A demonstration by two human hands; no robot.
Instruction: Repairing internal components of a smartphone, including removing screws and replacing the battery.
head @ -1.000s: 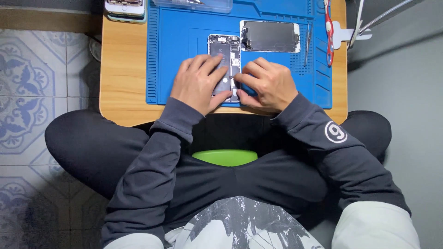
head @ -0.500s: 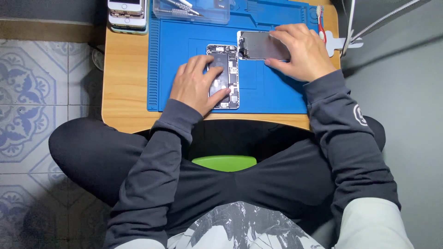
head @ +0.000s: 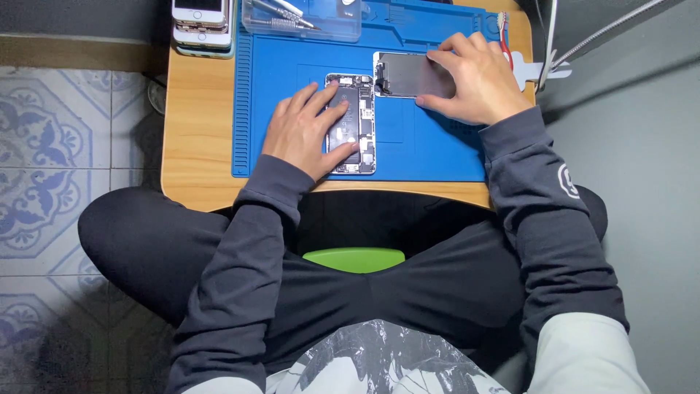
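An opened phone body (head: pixel 356 120) with its inner parts showing lies upright on a blue work mat (head: pixel 415 153). My left hand (head: pixel 302 131) rests flat on the phone's left side, fingers spread over it. A detached screen panel (head: pixel 405 74) lies face down just right of the phone's top. My right hand (head: pixel 474 80) covers the panel's right end, fingers and thumb gripping its edges.
The mat lies on a small wooden table (head: pixel 197 131) over my crossed legs. A stack of phones (head: pixel 203 22) sits at the table's back left corner. A clear tray with tools (head: pixel 302 16) stands at the mat's back edge. Cables (head: pixel 547 51) hang at the right.
My right hand left the phone body, moved up and right to the screen panel, and now grips it. My left hand stays on the phone. The view has shifted slightly.
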